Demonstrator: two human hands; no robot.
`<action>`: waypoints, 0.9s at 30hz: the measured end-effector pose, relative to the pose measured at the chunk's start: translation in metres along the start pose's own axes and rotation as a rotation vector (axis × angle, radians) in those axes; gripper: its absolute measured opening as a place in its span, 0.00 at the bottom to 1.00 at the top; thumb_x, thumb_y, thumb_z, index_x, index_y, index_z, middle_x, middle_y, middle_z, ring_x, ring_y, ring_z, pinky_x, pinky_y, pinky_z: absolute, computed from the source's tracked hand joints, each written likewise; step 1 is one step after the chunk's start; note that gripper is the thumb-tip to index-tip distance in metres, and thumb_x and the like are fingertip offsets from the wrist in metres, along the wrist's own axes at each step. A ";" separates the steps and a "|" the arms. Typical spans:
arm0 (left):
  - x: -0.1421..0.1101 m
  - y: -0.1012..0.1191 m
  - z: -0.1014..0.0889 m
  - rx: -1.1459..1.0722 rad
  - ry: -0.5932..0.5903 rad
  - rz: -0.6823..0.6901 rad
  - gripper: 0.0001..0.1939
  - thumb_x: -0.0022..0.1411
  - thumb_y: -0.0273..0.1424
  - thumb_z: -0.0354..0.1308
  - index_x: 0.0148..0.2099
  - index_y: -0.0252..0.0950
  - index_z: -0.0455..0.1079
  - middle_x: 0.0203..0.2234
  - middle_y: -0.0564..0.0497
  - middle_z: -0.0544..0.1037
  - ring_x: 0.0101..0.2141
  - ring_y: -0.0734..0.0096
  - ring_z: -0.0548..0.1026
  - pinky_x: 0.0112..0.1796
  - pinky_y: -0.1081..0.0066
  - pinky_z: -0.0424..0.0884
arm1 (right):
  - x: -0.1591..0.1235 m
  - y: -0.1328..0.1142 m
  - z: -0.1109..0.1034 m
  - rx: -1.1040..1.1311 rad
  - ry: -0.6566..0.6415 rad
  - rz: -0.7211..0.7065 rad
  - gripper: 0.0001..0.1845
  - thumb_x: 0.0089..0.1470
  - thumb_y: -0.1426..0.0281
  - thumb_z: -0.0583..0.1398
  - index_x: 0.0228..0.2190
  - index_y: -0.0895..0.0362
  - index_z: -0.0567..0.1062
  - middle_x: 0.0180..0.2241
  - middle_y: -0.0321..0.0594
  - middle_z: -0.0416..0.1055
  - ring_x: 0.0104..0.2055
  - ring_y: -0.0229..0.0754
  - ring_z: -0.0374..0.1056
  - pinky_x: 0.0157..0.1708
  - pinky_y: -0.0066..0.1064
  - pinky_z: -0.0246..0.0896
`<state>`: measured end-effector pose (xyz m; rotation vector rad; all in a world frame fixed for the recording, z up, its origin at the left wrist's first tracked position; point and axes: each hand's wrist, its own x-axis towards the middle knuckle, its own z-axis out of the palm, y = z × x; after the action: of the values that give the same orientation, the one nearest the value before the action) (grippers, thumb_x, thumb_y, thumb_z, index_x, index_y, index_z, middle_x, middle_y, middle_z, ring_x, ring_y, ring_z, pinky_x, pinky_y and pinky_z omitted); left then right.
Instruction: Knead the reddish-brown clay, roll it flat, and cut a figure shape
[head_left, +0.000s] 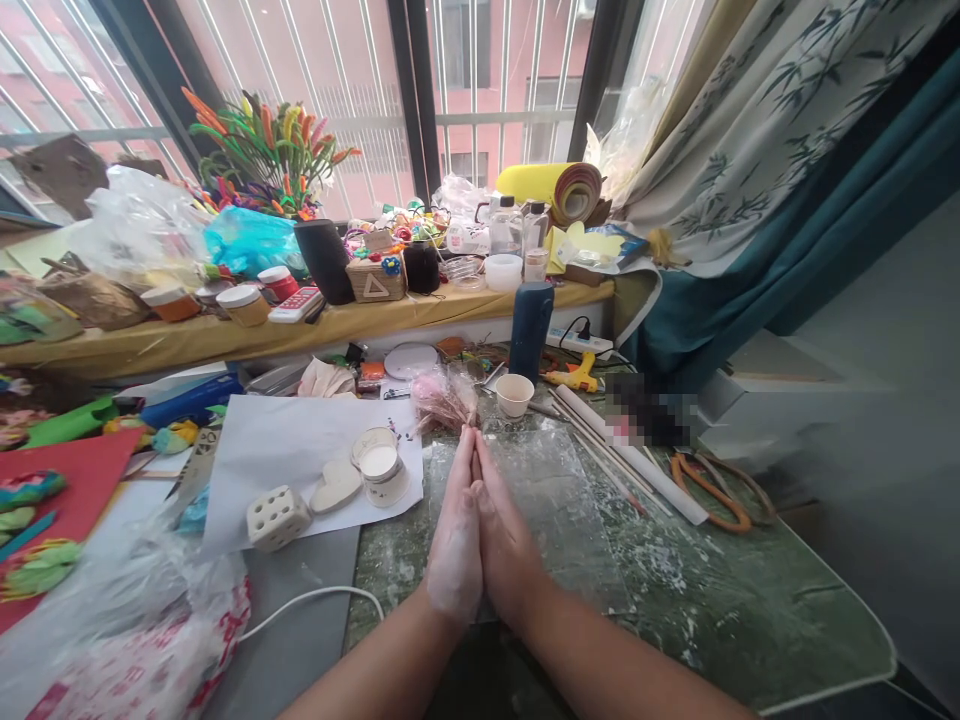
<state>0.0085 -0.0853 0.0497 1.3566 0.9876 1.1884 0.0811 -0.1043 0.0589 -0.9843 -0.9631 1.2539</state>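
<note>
My left hand (454, 540) and my right hand (510, 540) are pressed palm to palm, fingers stretched forward and closed together. Whatever lies between the palms, if anything, is hidden. A whitish coating covers the back of the left hand near the wrist. Both are above a clear sheet (570, 510) on the green tabletop. Just past the fingertips lies a bundle of pinkish-brown dried stems (442, 400) in a clear wrapper. To the left, white paper (262, 440) carries a white die with dark pips (277, 517), a pale heart-shaped piece (335, 485) and a small white cup (379, 461).
A paper cup (514, 395), a dark blue bottle-shaped object (531, 330) and a yellow glue gun (574, 373) stand or lie behind. Thin sticks (600, 450) and orange-handled scissors (709, 490) lie right. A plastic bag (165, 610) fills the front left. Jars (244, 305) line the ledge.
</note>
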 end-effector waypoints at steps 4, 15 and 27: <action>0.001 -0.008 -0.002 0.052 -0.026 0.000 0.36 0.71 0.53 0.41 0.74 0.43 0.48 0.73 0.51 0.48 0.71 0.56 0.43 0.70 0.55 0.40 | 0.003 0.009 -0.004 -0.001 0.032 0.038 0.41 0.60 0.48 0.59 0.68 0.48 0.56 0.72 0.37 0.47 0.74 0.51 0.40 0.72 0.48 0.31; 0.009 -0.027 -0.002 0.033 0.001 -0.105 0.38 0.70 0.52 0.44 0.73 0.37 0.51 0.72 0.46 0.49 0.71 0.53 0.46 0.69 0.56 0.43 | 0.012 0.023 -0.013 0.025 0.036 0.072 0.37 0.60 0.51 0.61 0.66 0.47 0.61 0.70 0.38 0.51 0.73 0.49 0.43 0.72 0.49 0.33; -0.002 -0.043 -0.011 -0.045 -0.036 0.069 0.31 0.68 0.55 0.40 0.65 0.51 0.68 0.65 0.53 0.67 0.70 0.51 0.49 0.70 0.48 0.38 | 0.006 0.026 -0.013 0.213 0.169 0.186 0.32 0.60 0.48 0.60 0.61 0.47 0.69 0.67 0.34 0.60 0.72 0.47 0.48 0.72 0.47 0.38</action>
<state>-0.0007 -0.0797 0.0061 1.3813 0.8904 1.2260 0.0866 -0.0978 0.0300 -1.0098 -0.6042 1.3718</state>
